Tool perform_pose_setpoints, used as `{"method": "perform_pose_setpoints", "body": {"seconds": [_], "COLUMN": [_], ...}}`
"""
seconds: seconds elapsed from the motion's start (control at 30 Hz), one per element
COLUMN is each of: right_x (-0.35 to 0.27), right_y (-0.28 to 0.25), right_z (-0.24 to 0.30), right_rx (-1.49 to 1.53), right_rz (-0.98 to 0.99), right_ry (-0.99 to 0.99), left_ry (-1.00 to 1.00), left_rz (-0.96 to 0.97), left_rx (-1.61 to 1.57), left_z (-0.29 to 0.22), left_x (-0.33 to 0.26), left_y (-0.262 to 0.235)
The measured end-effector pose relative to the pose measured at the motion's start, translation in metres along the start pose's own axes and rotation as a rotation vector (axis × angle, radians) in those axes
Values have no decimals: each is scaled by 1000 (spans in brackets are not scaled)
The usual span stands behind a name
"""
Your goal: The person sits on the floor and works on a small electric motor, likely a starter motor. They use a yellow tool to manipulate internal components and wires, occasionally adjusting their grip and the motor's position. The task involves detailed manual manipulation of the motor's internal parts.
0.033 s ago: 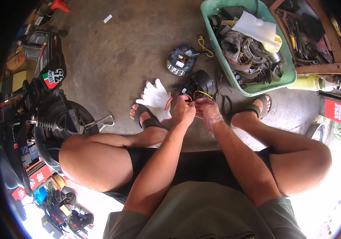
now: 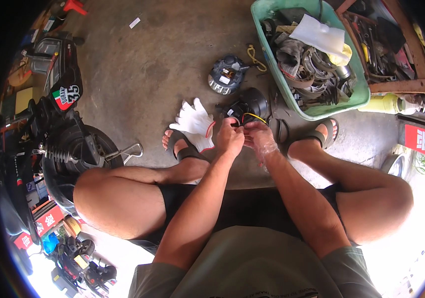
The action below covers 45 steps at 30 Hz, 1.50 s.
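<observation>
- The person sat low on the concrete floor [image 2: 138,74], knees spread, both bare forearms reaching forward between them.
- The left hand [image 2: 230,138] was pinched narrow on the thin wires [image 2: 248,117], fingers curled tight round them; the right hand [image 2: 261,140] met it just beside, fingertips closed on the same wires.
- Those red and yellow wires ran up into a black motor housing [image 2: 252,103], which rested on the floor just beyond the hands, between the two sandalled feet.
- The wires looked light, limp and easy to kink or pull out, so the sound grip seemed to be near their ends, by the insulation; the housing looked rigid and fairly heavy, best taken round its rounded body.
- A pair of white work gloves [image 2: 194,121] lay on the floor touching the left foot's sandal [image 2: 180,148].
- Farther out stood a grey round motor part [image 2: 227,75], apart from the black one, with a yellow cord [image 2: 254,57] beside it.
- A green plastic tub [image 2: 316,110] full of worn parts and rags stood to the right, near a wooden tray of tools [image 2: 396,49].
- A dark motorcycle [image 2: 66,124] stood at the left.
- Against the earlier frame nothing had visibly shifted: hands, wires and housing lay the same.
</observation>
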State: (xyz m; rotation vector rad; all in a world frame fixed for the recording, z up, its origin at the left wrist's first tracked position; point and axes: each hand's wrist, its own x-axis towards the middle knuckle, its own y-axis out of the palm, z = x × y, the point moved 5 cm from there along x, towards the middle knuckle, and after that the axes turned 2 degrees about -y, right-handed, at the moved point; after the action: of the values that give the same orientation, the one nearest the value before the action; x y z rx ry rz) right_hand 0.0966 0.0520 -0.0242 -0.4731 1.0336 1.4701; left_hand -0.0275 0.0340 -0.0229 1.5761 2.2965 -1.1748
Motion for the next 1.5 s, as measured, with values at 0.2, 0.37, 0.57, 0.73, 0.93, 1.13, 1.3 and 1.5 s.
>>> {"method": "perform_pose_setpoints", "body": {"seconds": [0.2,0.37,0.57,0.73,0.93,1.13,1.3,1.5], "right_x": [7,13,25,25,14,5,20,2], "right_y": [6,6,-4,-9,-20,-20,-35,-29], "right_z": [11,13,9,10,26,29,22,39], "right_rx": [-103,-303,-401,-495,-84,-77,-122,-684], "right_rz": [30,8,-67,-176,-101,-120,-111,-276], "right_ry": [-309,-420,-427,-397,-319,-240,-326,-508], "left_ry": [136,349,336,35,-267,-267,-304,-508], "left_rz": [-29,-64,-123,48,463,437,398,557], "left_rx": [-70,102,100,-282,-700,-693,-706,-932], "left_z": [-20,-46,-43,8,-19,-2,-6,1], "left_x": [-10,-24,-23,-2,-9,0,1,3], "left_y": [-2,-8,-3,16,25,34,34,35]}}
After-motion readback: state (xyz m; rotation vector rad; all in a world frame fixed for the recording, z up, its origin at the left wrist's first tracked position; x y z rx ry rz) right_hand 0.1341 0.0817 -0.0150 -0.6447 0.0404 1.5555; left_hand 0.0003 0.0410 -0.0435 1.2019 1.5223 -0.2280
